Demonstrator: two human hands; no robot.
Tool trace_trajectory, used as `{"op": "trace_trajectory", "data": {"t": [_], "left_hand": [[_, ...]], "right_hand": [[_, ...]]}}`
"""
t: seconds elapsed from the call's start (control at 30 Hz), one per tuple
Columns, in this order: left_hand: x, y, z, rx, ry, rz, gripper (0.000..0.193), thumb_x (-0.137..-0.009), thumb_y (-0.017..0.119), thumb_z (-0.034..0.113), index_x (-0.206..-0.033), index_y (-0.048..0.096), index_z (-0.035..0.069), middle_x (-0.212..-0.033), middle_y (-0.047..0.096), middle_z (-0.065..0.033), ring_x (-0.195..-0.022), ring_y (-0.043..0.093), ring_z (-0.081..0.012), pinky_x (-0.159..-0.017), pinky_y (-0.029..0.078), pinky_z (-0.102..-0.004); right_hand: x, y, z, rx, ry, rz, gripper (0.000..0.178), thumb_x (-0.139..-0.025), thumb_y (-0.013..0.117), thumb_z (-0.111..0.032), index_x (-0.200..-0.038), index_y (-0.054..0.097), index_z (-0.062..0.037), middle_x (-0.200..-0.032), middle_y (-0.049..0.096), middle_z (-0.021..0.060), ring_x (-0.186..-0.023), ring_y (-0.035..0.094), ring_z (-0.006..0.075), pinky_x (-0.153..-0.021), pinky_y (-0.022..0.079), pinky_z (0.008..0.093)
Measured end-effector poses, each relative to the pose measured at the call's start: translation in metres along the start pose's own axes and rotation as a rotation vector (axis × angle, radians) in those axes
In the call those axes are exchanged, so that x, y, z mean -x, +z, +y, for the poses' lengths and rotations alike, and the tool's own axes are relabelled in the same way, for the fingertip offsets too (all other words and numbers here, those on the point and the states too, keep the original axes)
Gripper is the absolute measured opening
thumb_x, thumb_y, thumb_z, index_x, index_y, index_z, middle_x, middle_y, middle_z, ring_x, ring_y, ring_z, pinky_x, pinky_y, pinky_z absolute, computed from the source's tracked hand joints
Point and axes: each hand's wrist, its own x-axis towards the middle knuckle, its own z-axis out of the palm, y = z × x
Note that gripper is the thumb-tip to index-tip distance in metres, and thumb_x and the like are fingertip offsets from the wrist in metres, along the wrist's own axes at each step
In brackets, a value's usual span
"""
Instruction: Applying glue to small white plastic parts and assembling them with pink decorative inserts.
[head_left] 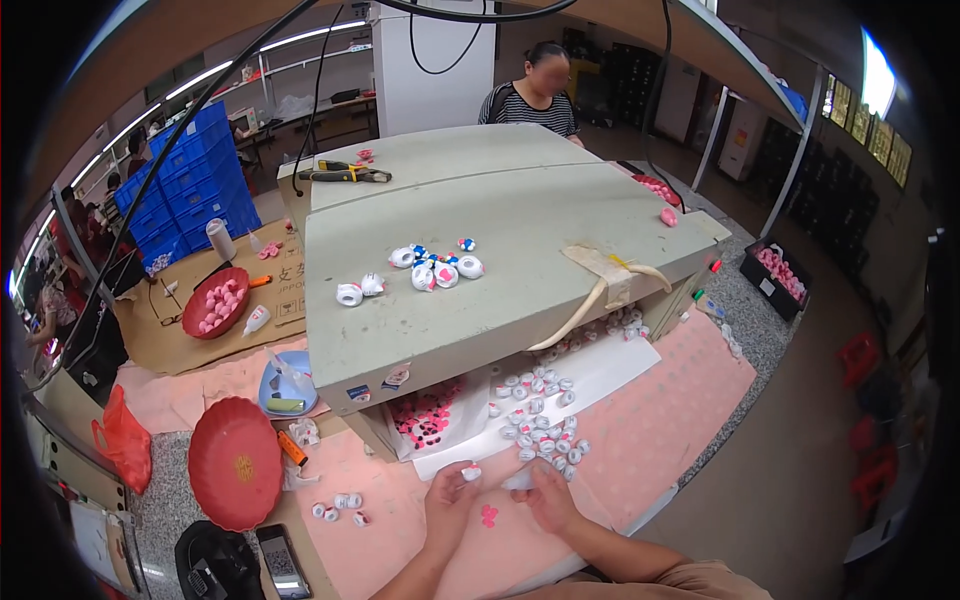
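Pinched in the fingers of my left hand (450, 497) is a small white head-shaped piece (470, 472) with a touch of pink. My right hand (549, 499) is closed round a whitish squeeze bottle (518, 481), its narrow end toward the left hand. On the pink cloth between my forearms lie several small flat pink pieces (489, 515). Just beyond my hands, many similar white pieces (545, 440) are gathered on a white sheet (440, 464). A smaller group of them (340, 503) lies left of my left hand.
A grey-green metal cabinet (480, 330) rises ahead, with white figures (440, 274) and pliers (345, 173) on top. Pink and dark pieces (430, 415) lie beneath it. Leftward are a red tray (205, 490), an orange-handled tool (292, 448) and a phone (283, 562). A person (533, 95) is behind the cabinet.
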Motion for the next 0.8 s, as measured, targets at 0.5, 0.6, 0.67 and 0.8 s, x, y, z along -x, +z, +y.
{"op": "trace_trajectory", "data": {"t": [0.5,0.6,0.67,0.8], "left_hand": [[-0.001,-0.002,0.001,0.037,-0.015,-0.004,0.031,-0.086,0.060,-0.006,-0.115,0.054,0.003,-0.104,0.061,-0.0044,-0.096,0.058,-0.0103,-0.085,0.047,-0.0228],[-0.001,0.000,0.003,0.083,0.020,-0.039,0.030,-0.086,0.060,-0.005,-0.114,0.054,0.003,-0.105,0.061,-0.0050,-0.097,0.059,-0.0106,-0.085,0.048,-0.0228],[-0.001,-0.001,0.002,0.052,-0.002,-0.016,0.030,-0.086,0.060,-0.005,-0.114,0.053,0.003,-0.106,0.062,-0.0055,-0.098,0.059,-0.0105,-0.085,0.047,-0.0227],[-0.002,-0.001,-0.002,0.046,0.007,-0.021,0.029,-0.086,0.060,-0.005,-0.114,0.053,0.002,-0.106,0.062,-0.0058,-0.098,0.059,-0.0102,-0.085,0.047,-0.0225]], "right_hand": [[-0.001,-0.003,0.003,0.057,-0.052,-0.031,0.024,-0.096,0.053,-0.032,-0.094,0.052,-0.0089,-0.084,0.061,0.0074,-0.073,0.056,0.0164,-0.066,0.044,0.0311],[0.000,-0.005,0.004,0.059,-0.060,-0.035,0.024,-0.096,0.052,-0.032,-0.094,0.052,-0.0087,-0.084,0.061,0.0073,-0.073,0.056,0.0161,-0.066,0.045,0.0309],[-0.002,-0.004,0.005,0.070,-0.055,-0.033,0.024,-0.097,0.051,-0.032,-0.094,0.052,-0.0086,-0.084,0.060,0.0071,-0.073,0.056,0.0160,-0.066,0.045,0.0309],[-0.002,-0.008,0.004,0.079,-0.042,-0.040,0.023,-0.097,0.050,-0.031,-0.095,0.052,-0.0081,-0.084,0.060,0.0066,-0.073,0.055,0.0157,-0.066,0.045,0.0308]]}}
